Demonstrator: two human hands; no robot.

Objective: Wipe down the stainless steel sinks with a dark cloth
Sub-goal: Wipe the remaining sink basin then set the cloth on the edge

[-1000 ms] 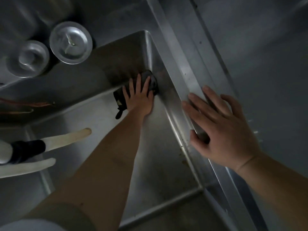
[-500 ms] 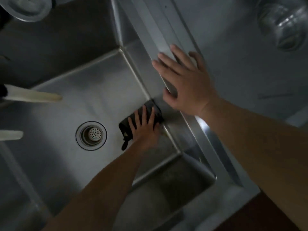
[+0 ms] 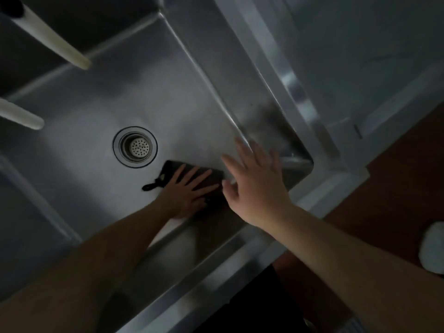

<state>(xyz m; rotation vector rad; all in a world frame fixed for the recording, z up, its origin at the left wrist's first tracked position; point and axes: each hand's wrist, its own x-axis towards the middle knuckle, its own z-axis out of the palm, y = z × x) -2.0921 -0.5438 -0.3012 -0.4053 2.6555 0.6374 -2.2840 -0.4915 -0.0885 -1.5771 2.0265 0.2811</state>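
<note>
1. Your left hand (image 3: 189,191) lies flat with fingers spread on the cloth (image 3: 192,175), which sits on the sink (image 3: 101,111) floor just right of the drain (image 3: 135,147); its long axis runs left to right.
2. Your right hand (image 3: 258,188) hovers open just right of the cloth, holding nothing.
3. Half a second ago that hand rested on the rim; the cloth now sits nearer the drain.

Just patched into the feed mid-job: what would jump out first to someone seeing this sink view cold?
The left hand lies flat, fingers spread, pressing a dark cloth on the sink floor, just below and right of the round drain strainer. The right hand is open, fingers spread, in front of the basin's right corner. Two pale spouts jut in from the upper left.
</note>
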